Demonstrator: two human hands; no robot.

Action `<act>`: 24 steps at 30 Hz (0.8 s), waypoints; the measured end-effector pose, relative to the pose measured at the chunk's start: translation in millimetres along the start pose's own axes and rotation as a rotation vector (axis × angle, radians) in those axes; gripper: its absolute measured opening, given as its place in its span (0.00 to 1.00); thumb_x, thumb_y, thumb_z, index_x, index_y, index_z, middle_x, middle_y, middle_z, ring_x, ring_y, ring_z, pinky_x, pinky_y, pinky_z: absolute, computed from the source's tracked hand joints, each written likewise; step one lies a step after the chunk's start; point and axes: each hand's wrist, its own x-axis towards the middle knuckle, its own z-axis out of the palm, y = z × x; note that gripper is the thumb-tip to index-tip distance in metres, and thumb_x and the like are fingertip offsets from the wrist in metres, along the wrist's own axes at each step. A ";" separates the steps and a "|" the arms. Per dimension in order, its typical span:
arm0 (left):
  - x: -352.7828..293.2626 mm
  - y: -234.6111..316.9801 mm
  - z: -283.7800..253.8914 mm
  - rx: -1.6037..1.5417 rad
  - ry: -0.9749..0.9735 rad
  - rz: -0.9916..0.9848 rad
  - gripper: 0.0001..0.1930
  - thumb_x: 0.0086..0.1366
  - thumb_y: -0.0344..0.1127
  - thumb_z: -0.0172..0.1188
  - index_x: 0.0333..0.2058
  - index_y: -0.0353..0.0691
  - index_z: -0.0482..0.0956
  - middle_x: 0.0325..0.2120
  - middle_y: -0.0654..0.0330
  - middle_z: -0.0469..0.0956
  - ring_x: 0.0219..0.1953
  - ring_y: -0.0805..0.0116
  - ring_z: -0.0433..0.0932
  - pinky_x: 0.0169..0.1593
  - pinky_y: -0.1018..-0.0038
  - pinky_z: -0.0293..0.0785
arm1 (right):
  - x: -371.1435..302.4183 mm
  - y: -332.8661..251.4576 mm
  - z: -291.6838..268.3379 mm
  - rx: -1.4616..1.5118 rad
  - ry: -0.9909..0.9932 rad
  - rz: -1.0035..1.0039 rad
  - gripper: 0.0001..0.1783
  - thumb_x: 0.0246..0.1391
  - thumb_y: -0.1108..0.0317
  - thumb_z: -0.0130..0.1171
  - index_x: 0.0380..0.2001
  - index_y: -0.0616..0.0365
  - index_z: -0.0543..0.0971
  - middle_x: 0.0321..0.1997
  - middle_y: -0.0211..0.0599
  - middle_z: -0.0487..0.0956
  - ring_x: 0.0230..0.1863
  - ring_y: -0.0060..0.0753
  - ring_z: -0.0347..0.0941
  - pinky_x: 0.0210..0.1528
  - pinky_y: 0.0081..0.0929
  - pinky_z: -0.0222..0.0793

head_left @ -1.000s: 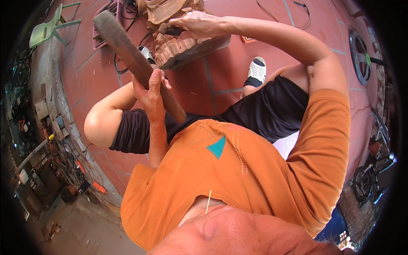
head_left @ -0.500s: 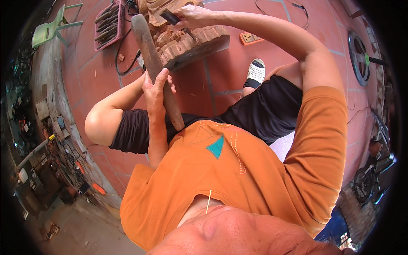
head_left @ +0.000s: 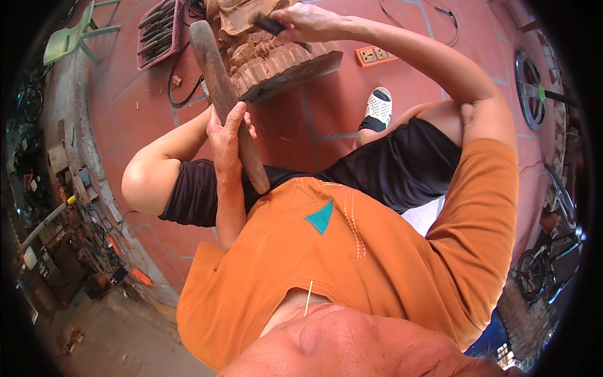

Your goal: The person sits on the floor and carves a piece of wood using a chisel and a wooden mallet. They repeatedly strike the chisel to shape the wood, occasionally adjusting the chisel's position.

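Observation:
In my left hand point(head_left: 225, 133) is a long wooden club point(head_left: 215, 72), worn smooth. It slants from the carving's edge down to my shirt front. My thumb lies along it and my fingers wrap round it. My right hand point(head_left: 308, 24) is closed on a short dark chisel point(head_left: 270, 25), smeared by motion, above the carved wooden piece point(head_left: 254, 63). That piece has a rough, notched base and smoother carved folds farther back. The chisel's lower end shows below my fingers; whether it touches the wood I cannot tell.
A pink basket point(head_left: 179, 44) of several chisels stands at the far left, near a green plastic chair point(head_left: 72, 39). Right of the carving lies an orange power strip point(head_left: 375, 55). Cables run over the red tiled floor point(head_left: 352, 113). A black wheel-like ring point(head_left: 531, 88) is at the right.
My right hand has moved to the right with the chisel, and its elbow has swung outward. My left hand and the club have hardly moved.

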 end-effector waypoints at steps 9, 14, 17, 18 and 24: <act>-4.1 1.3 -1.0 0.045 -0.021 -0.007 0.19 0.71 0.38 0.64 0.54 0.37 0.71 0.26 0.62 0.76 0.19 0.76 0.74 0.24 0.81 0.75 | 13.0 -14.7 21.5 0.130 0.138 -0.068 0.28 0.57 0.54 0.68 0.53 0.61 0.74 0.29 0.51 0.80 0.35 0.55 0.80 0.38 0.45 0.73; -4.5 12.9 10.2 0.105 -0.017 0.001 0.15 0.68 0.40 0.66 0.47 0.40 0.73 0.23 0.65 0.73 0.18 0.76 0.74 0.23 0.79 0.72 | 13.8 -19.7 16.1 0.091 0.028 -0.090 0.24 0.53 0.58 0.71 0.48 0.59 0.76 0.36 0.56 0.82 0.40 0.62 0.81 0.42 0.53 0.75; -11.7 20.4 12.4 0.121 -0.009 0.029 0.16 0.67 0.40 0.65 0.47 0.41 0.73 0.23 0.66 0.72 0.18 0.77 0.73 0.23 0.79 0.72 | 16.9 -19.7 10.2 0.055 0.061 -0.247 0.24 0.52 0.59 0.71 0.47 0.60 0.75 0.35 0.57 0.82 0.41 0.65 0.80 0.41 0.54 0.75; -11.4 21.1 10.4 0.146 -0.005 -0.002 0.16 0.67 0.40 0.65 0.47 0.40 0.73 0.23 0.67 0.73 0.18 0.77 0.73 0.23 0.79 0.72 | 18.5 -19.8 8.1 0.061 0.054 -0.229 0.24 0.53 0.60 0.71 0.47 0.60 0.75 0.34 0.57 0.82 0.41 0.65 0.80 0.41 0.54 0.74; -8.9 25.2 17.4 0.101 -0.023 0.099 0.16 0.68 0.39 0.66 0.46 0.39 0.71 0.25 0.65 0.74 0.19 0.77 0.74 0.23 0.79 0.73 | 18.2 -34.6 -5.4 0.124 -0.169 -0.026 0.24 0.54 0.58 0.69 0.46 0.62 0.73 0.35 0.51 0.78 0.50 0.59 0.72 0.50 0.54 0.68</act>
